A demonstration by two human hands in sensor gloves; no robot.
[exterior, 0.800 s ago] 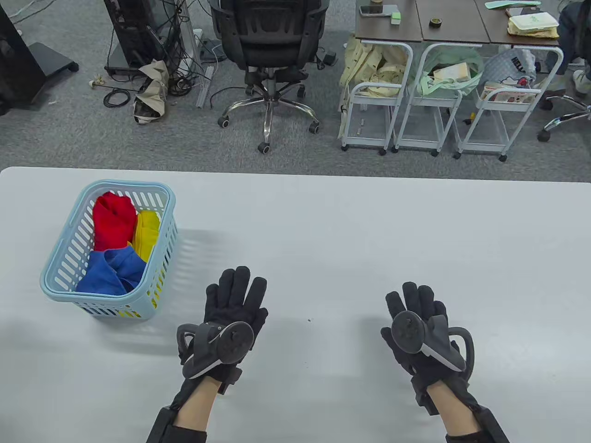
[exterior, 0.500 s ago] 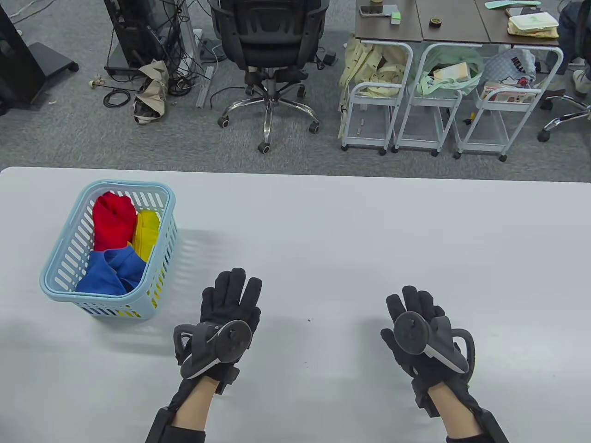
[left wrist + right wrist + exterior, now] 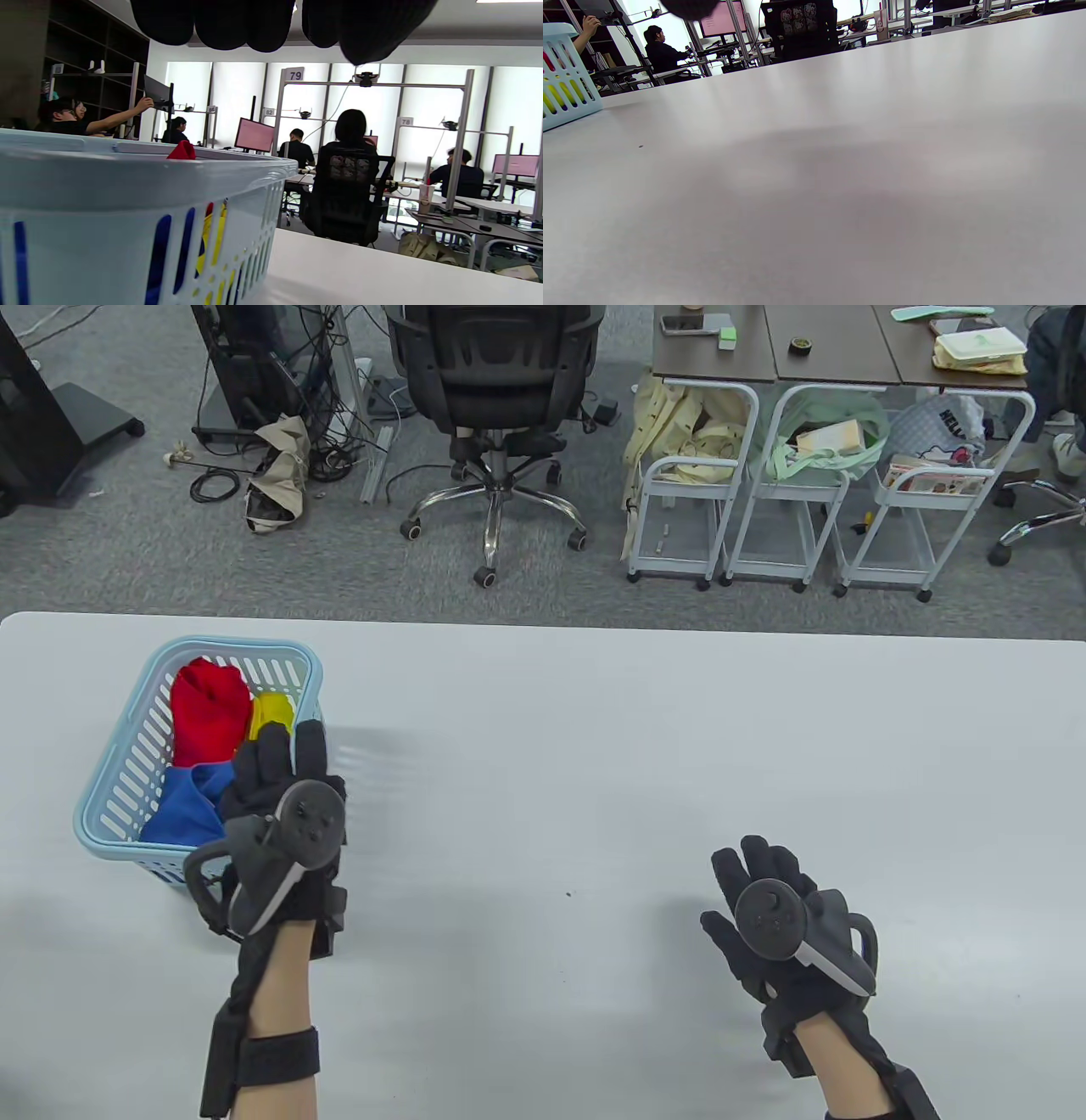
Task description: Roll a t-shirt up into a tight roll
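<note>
**Reaching into the basket for a shirt**

Table view: left hand (image 3: 284,806) over the near right corner of the light blue basket (image 3: 119,768), fingers extended and relaxed, gripping nothing; whether the fingertips touch cloth cannot be told. Inside the basket, three bundled t-shirts: red t-shirt (image 3: 208,708) at the far end, yellow t-shirt (image 3: 273,714) just beside it on the right, blue t-shirt (image 3: 191,810) at the near end, closest to the fingertips. Right hand (image 3: 776,912) well apart, low over the bare white table (image 3: 636,729), fingers loose, empty. None of the shirts out on the table yet, so rolling not begun.

Left wrist view: basket wall (image 3: 127,220) filling the lower left, blue and yellow showing through the slots, a red tip (image 3: 181,151) above the rim. Gloved fingertips (image 3: 220,21) hanging in from the top edge, apart from the basket, clasping nothing.

Right wrist view: almost only tabletop (image 3: 840,169); a corner of the basket (image 3: 566,80) at the far left.

Advice for the step: pinch one shirt only, likely the blue, by a generous fold; lift straight up to avoid dragging the light basket or snagging a neighbour; spread flat in the open middle before rolling.
</note>
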